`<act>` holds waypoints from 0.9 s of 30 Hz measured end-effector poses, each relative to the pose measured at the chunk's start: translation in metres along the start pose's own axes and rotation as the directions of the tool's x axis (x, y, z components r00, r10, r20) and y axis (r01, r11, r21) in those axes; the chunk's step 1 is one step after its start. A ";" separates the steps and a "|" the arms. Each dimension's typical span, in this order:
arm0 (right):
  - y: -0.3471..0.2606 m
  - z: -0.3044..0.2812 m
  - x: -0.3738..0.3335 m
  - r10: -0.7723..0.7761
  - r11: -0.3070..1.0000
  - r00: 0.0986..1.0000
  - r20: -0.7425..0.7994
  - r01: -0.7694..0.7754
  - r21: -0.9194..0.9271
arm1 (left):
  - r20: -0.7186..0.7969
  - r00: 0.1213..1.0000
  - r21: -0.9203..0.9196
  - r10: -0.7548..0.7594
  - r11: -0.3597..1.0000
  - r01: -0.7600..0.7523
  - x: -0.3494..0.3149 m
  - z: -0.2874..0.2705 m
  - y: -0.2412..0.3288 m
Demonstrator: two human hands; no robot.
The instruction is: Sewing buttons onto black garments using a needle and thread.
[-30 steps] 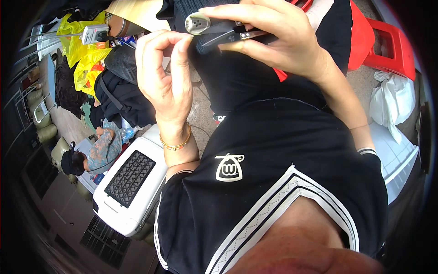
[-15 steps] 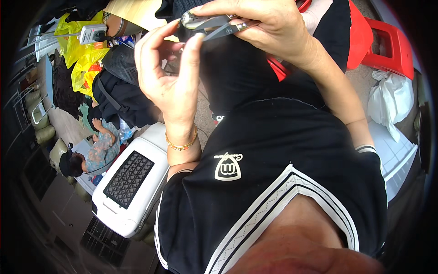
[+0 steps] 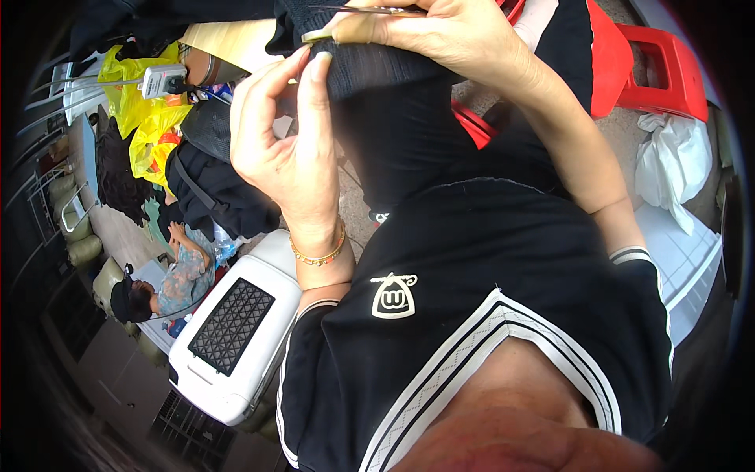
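Note:
My right hand, at the top of the head view, is closed around a slim dark metal tool with a pointed end aimed left. Under its thumb a small pale greenish, rounded piece shows edge-on. Just below that piece, my left hand pinches with thumb and index fingertips almost together. Whatever lies between those tips is too small to make out. Dark ribbed knit cloth lies behind both hands, over my lap.
Left of me stand a white case with a black mesh panel, a black bag and yellow plastic bags. A white power strip hangs near them. Another person sits beyond. At right are a red stool and a white bag.
My right hand has turned, so the tool and the rounded piece now show edge-on and higher up. The left thumb and index finger have come together from a wider gap.

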State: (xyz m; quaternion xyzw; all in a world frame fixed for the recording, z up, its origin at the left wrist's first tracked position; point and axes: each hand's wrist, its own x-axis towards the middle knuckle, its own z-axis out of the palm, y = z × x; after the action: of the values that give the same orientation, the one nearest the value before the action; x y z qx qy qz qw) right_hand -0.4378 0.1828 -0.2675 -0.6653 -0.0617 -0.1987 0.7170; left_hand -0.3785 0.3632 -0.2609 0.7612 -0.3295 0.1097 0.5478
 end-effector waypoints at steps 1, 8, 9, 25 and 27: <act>-0.002 -0.001 0.000 0.050 0.999 0.999 0.010 -0.050 -0.002 | 0.000 1.000 -0.001 0.003 1.000 -0.003 0.001 -0.001 0.001; -0.021 0.000 0.001 -0.106 0.946 0.993 0.045 0.115 -0.303 | 0.007 0.971 0.122 0.240 0.963 -0.239 0.011 -0.002 -0.004; -0.019 -0.002 0.002 -0.109 0.945 0.993 0.040 0.116 -0.305 | -0.007 0.970 0.118 0.245 0.963 -0.242 0.012 -0.001 -0.003; -0.014 -0.007 0.006 0.123 0.982 0.992 0.029 -0.117 -0.147 | 0.055 0.998 -0.082 0.006 0.997 -0.001 0.018 -0.003 -0.015; -0.013 -0.007 0.006 0.147 0.979 0.989 0.026 -0.142 -0.147 | 0.027 0.982 -0.004 0.185 0.983 -0.185 0.021 -0.001 -0.017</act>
State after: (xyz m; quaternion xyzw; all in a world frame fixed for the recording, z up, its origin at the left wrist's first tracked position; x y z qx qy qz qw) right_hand -0.4382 0.1740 -0.2541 -0.7220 -0.0119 -0.1378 0.6779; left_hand -0.3516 0.3595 -0.2624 0.7281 -0.4065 0.1494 0.5313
